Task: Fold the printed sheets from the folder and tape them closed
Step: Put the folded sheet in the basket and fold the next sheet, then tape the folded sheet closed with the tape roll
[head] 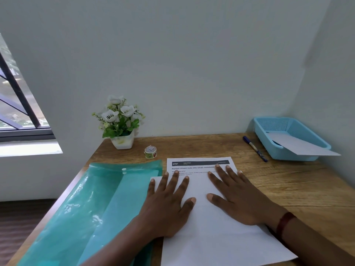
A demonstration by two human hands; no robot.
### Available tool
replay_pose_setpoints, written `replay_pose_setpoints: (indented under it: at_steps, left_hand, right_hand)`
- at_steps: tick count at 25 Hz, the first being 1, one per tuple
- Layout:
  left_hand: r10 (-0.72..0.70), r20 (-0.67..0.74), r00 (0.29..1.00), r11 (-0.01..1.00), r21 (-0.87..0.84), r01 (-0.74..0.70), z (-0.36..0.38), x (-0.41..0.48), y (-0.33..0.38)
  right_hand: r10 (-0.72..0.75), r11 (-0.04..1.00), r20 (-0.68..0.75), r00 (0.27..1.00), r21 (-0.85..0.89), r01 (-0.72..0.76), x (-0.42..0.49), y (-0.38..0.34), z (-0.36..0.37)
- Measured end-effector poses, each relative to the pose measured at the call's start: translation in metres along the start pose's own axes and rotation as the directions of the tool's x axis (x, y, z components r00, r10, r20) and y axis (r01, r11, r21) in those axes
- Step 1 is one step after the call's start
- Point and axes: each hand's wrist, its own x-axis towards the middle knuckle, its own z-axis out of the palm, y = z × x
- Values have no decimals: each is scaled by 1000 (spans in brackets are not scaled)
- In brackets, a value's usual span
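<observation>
Hands flat — on folded sheet

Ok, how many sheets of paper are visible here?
2. One printed sheet, partly folded, lies under the left hand and right hand; the other sheet sticks out of the blue basket at far right. More may be hidden in the green folder.

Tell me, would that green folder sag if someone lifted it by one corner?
Probably yes: the folder looks like thin, see-through plastic, and its surface ripples. Its glossy sheen suggests it could slip from a loose hold. Being so thin, it is likely light for its size.
</observation>
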Motion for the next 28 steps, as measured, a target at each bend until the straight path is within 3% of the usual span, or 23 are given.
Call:
replay_pose_setpoints:
  at_steps: [7,11,14,17,20,24,28]
  left_hand:
    - [0,27,1000,1000,9,0,-4,-1,1]
    - [18,-16,1000,996,-87,-19,-15,-7,2]
    - [-45,-196,980,969,-246,-5,-31,-9,-1]
    - [-255,-446,858,854,-520,-16,-46,-8,-20]
    - [-479,-540,692,728,-685,-30,-50,-2,-50]
    - [-680,-488,547,555,-830,-52,-50,8,-79]
    - [-749,-402,526,440,-896,-59,-46,16,-91]
  right_hand:
    - [-17,996,-11,1000,92,18,0,0,-1]
    - [64,944,-190,980,330,2,-1,1,-24]
    - [37,949,-352,935,307,78,7,-6,-53]
    - [-109,955,-402,909,213,209,33,-29,-83]
    - [-226,953,-351,909,113,281,81,-56,-94]
    - [-276,955,-285,918,28,296,141,-87,-82]
    - [-228,965,-282,932,65,256,174,-103,-65]
